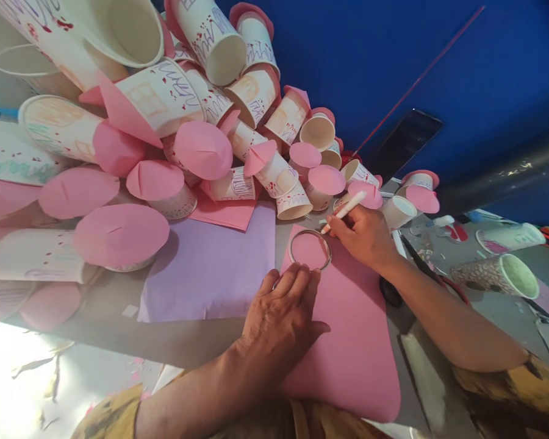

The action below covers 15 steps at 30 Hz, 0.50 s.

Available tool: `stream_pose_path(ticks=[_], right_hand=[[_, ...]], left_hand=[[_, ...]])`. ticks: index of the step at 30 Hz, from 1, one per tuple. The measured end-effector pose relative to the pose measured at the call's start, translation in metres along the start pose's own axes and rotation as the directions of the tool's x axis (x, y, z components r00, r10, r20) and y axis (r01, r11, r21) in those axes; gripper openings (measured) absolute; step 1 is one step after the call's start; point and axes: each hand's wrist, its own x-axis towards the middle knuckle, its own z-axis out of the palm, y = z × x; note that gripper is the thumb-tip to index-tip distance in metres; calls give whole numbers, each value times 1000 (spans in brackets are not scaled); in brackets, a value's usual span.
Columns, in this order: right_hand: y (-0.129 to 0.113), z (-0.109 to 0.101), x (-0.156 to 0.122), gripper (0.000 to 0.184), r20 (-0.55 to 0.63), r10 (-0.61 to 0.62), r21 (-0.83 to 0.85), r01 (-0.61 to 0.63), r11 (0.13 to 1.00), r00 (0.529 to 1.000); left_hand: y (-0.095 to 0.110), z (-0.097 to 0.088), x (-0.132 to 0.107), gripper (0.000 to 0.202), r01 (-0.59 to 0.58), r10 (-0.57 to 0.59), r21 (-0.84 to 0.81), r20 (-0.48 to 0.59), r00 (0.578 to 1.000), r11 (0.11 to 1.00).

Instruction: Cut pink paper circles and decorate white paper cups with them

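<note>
My left hand (281, 311) lies flat with its fingers stretched out on a pink paper sheet (348, 347), the fingertips pressing the near edge of a metal ring (310, 249) that rests on the sheet. My right hand (363, 235) is closed around a white pen (345, 211), whose tip touches the paper at the ring's right side.
A large pile of decorated paper cups with pink paper cones (201, 146) fills the table's left and back. A lilac sheet (210, 268) lies left of the pink one. A black phone (405, 143) leans on the blue wall. More cups (498, 274) and scissors (421, 268) sit at the right.
</note>
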Motion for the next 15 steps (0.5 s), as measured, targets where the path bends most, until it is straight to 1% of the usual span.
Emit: stream_pose_path(ticks=[7, 13, 15], right_hand=[[10, -7, -47, 12, -85, 13, 20, -11, 1000, 996], [6, -5, -75, 16, -135, -87, -19, 86, 996, 987], [2, -3, -81, 16, -127, -86, 4, 87, 996, 988]], left_hand=[[0, -5, 2, 81, -15, 15, 12, 18, 1000, 1000], [0, -7, 3, 80, -37, 36, 33, 2, 999, 999], [0, -7, 4, 80, -33, 33, 35, 14, 999, 999]])
